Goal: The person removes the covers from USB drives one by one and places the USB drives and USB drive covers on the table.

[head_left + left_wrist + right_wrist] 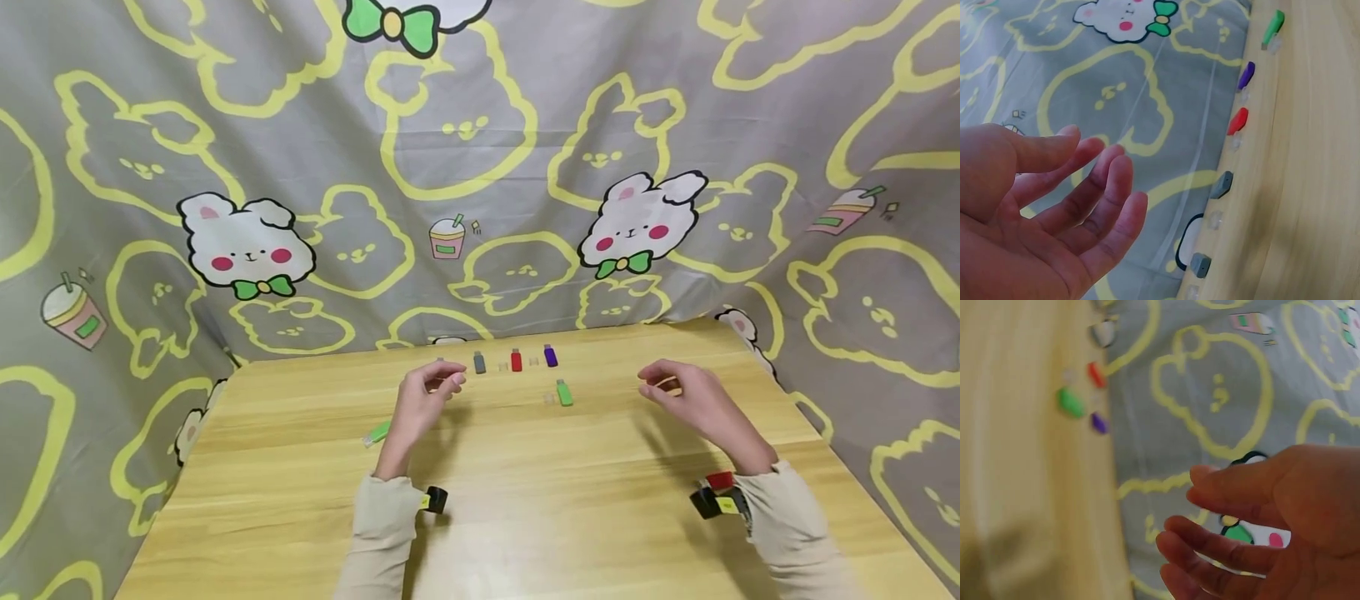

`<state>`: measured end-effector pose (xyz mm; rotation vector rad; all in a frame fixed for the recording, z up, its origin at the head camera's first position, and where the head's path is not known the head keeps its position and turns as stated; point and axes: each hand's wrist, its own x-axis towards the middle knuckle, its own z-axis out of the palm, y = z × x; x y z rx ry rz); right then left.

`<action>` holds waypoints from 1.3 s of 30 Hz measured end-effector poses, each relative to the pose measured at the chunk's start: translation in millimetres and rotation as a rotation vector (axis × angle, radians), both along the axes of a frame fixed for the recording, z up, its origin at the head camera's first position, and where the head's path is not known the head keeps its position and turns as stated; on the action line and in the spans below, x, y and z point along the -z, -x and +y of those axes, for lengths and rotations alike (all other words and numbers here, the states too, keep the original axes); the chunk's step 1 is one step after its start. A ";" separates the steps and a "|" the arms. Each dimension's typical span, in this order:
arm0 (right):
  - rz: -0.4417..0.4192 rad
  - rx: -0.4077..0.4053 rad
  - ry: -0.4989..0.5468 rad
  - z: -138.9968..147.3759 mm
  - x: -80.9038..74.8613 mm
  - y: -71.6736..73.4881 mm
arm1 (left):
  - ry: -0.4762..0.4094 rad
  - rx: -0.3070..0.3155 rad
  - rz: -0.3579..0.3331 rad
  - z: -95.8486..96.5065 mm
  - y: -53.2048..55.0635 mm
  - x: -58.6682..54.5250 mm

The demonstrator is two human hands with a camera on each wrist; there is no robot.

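Both hands hover over the wooden table with loosely bent fingers and nothing in them. My left hand is nearest a grey USB stick; a second grey USB stick stands partly behind that hand in the head view. In the same back row lie a red USB stick and a purple USB stick. Just in front of them is a green USB stick with a clear cap beside it. Another green stick is partly covered by my left forearm. My right hand is apart, to the right of the sticks.
More small clear caps sit between the sticks of the back row. A grey patterned curtain hangs along the back and both sides of the table. Each wrist wears a black camera.
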<state>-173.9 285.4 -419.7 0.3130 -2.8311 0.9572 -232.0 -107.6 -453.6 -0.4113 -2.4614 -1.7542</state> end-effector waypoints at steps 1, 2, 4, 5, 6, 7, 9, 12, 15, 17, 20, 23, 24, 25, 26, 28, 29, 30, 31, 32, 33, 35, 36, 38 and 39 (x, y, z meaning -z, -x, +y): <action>0.004 -0.026 -0.016 4.1 2.9 -1.4 | -0.001 -0.001 -0.001 -0.9 0.8 -0.8; 0.007 -0.052 -0.031 8.3 5.8 -3.2 | -0.001 -0.001 -0.001 -1.7 1.2 -1.8; 0.003 -0.100 -0.064 17.1 11.6 -7.2 | 0.001 -0.003 0.001 -3.3 2.0 -3.2; 0.002 -0.119 -0.085 21.4 14.4 -9.7 | 0.006 -0.004 -0.001 -4.1 2.6 -3.8; 0.001 -0.138 -0.102 25.3 17.0 -12.2 | 0.008 -0.004 0.001 -4.9 2.7 -4.6; -0.003 -0.156 -0.120 29.2 19.3 -15.0 | 0.012 -0.003 0.001 -5.5 2.7 -5.6; -0.024 -0.184 -0.154 36.6 23.9 -21.1 | 0.019 -0.004 -0.002 -6.7 3.4 -6.2; -0.058 -0.237 -0.190 46.8 31.4 -29.5 | 0.020 -0.003 -0.013 -7.9 3.2 -6.7; -0.101 -0.298 -0.200 58.1 40.6 -38.4 | 0.012 -0.003 -0.017 -8.5 2.8 -5.7; -0.123 -0.343 -0.182 65.4 47.1 -44.4 | 0.010 -0.003 -0.017 -8.3 2.2 -5.1; -0.126 -0.403 -0.163 76.3 56.3 -53.0 | 0.008 -0.001 -0.014 -7.7 1.5 -4.2; -0.116 -0.414 -0.166 83.3 62.9 -59.1 | 0.009 -0.004 -0.018 -7.2 1.3 -4.1; -0.111 -0.408 -0.175 84.8 64.5 -60.5 | 0.008 -0.003 -0.018 -7.1 1.2 -4.1; -0.109 -0.396 -0.184 85.8 65.8 -61.6 | 0.008 -0.002 -0.017 -7.0 1.3 -3.9; -0.115 -0.381 -0.190 86.2 66.7 -62.7 | 0.004 0.000 -0.018 -6.9 1.3 -3.8; -0.118 -0.355 -0.200 86.1 68.2 -64.2 | -0.004 0.008 -0.011 -6.8 1.1 -3.2; -0.127 -0.341 -0.201 86.0 68.3 -64.8 | -0.006 0.012 -0.011 -6.7 1.1 -2.8; -0.131 -0.329 -0.200 85.4 68.5 -65.3 | -0.009 0.014 -0.012 -6.7 1.2 -2.3; -0.138 -0.320 -0.196 84.8 68.5 -65.6 | -0.013 0.016 -0.012 -6.6 1.1 -1.8; -0.148 -0.313 -0.189 84.2 68.1 -66.0 | -0.017 0.018 -0.011 -6.5 0.8 -1.6; -0.160 -0.307 -0.182 83.7 67.8 -66.1 | -0.019 0.018 -0.010 -6.6 0.6 -1.1; -0.189 -0.298 -0.169 83.0 66.6 -66.1 | -0.018 0.014 -0.012 -6.5 0.2 -0.3; -0.203 -0.298 -0.162 82.6 65.9 -66.1 | -0.020 0.014 -0.014 -6.4 -0.1 0.0; -0.224 -0.296 -0.147 81.5 64.2 -64.9 | -0.019 0.011 -0.019 -7.0 -0.5 0.2; -0.230 -0.292 -0.143 80.4 63.2 -63.6 | -0.015 0.008 -0.019 -7.6 -0.3 0.2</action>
